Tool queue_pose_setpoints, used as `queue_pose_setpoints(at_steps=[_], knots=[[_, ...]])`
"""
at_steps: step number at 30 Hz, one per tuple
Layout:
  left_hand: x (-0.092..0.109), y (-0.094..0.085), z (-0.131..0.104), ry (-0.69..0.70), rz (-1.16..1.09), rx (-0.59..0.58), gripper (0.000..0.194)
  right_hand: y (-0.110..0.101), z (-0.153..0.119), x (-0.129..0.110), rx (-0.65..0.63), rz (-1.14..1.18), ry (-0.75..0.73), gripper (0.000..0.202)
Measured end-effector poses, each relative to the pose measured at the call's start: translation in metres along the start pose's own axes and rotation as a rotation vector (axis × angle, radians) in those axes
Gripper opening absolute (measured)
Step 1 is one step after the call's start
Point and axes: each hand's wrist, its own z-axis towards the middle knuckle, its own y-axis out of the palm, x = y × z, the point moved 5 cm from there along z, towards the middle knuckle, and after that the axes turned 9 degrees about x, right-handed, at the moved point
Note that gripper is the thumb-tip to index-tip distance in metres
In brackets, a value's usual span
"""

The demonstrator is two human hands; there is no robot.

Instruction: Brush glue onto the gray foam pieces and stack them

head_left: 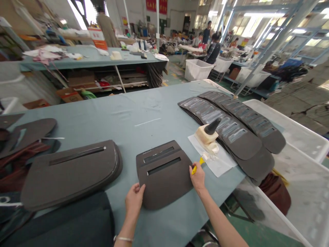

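Slotted panel: dark grey-brown panel [168,185] flat on the green-covered table [108,120], between the two hands. Centre at about 1 to 2 o'clock from the left hand [135,200] and about 9 o'clock from the right hand [197,176].
Slot axis: two parallel slots in the panel's far half, each running from about 8 to 2 o'clock. The panel's own longer side cannot be told with certainty.
Left hand: narrow, thumb and fingertips at the panel's near-left edge; whether they pinch it cannot be told.
Right hand: closed on a yellow-handled brush [194,169], fingertips at the panel's right edge. The brush points to about 1 to 2 o'clock, away from the slots.
Nearer hand: right, with respect to both the brush and the off-white container [204,134]; the latter stands at about 1 o'clock from it, on a white sheet [223,164], and bears a black cone [212,126].
Panel stack: similar pieces [69,176] at about 10 o'clock from the left hand, with one long slot visible on top.
Overlapping panels: slotted pieces [246,144] in rows, at about 1 to 2 o'clock from the right hand.
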Motion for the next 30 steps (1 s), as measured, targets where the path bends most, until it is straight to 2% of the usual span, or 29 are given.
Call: queue_pose_setpoints(at_steps=[5,15,30], knots=[[0.003,0.001,0.0,0.0,0.132,0.079,0.046,0.016,0.005,0.011,-0.069,-0.05,-0.024,0.018],[0.008,-0.003,0.001,0.029,0.195,0.143,0.033,0.03,0.004,0.021,-0.145,-0.207,-0.007,0.019],[0.0,0.001,0.007,0.01,0.314,0.091,0.029,0.029,0.006,0.019,-0.212,-0.276,0.049,0.013]])
